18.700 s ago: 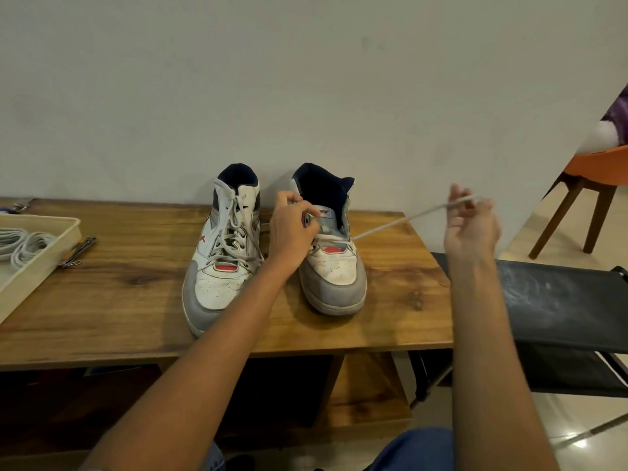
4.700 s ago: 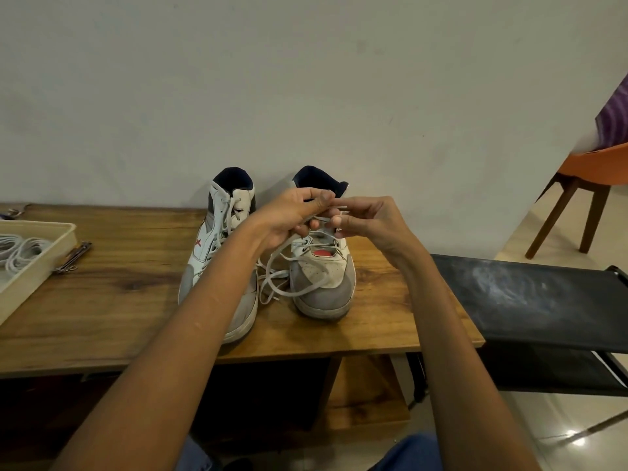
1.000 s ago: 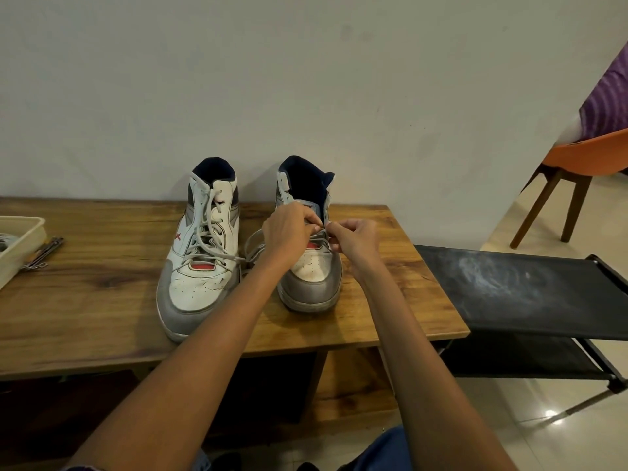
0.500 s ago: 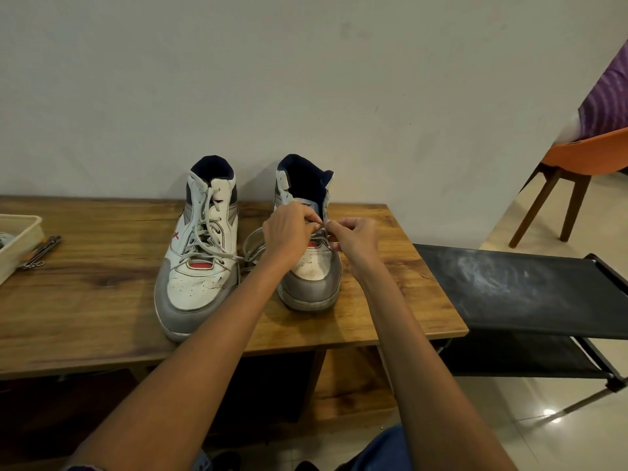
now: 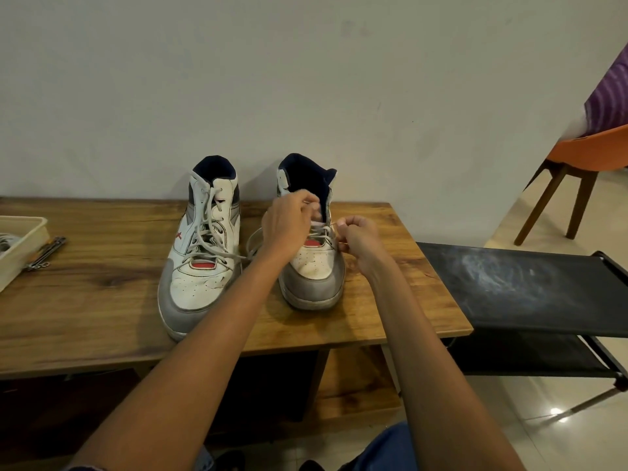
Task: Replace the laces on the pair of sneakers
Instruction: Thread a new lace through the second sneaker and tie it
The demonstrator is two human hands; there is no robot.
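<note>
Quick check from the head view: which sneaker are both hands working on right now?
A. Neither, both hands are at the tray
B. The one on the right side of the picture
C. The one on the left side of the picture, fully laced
B: the left hand and right hand both pinch the lace over the right-side sneaker; the laced sneaker sits untouched.

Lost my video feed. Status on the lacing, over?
Both hands on right sneaker: left hand and right hand each pinch its lace. Left sneaker laced. Nothing in the way.
</note>
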